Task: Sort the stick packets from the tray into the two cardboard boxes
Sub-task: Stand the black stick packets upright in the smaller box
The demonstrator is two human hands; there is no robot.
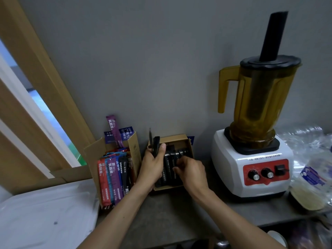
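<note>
Black stick packets go into the small cardboard box

The left hand grips a few of these packets, thumb pressed on them, and holds them standing up at the box's left rim. The right hand bends its fingers down onto the packed row lying inside (I cannot tell if it pinches one). The packets are thin, flat and shiny, so they could slip out or slide crooked if the row gets pushed hard. The box is soft brown card, so its wall could bend. Just beside it, a taller cardboard box holds red, blue and purple packets. The white tray lies left, the blender right.
</note>
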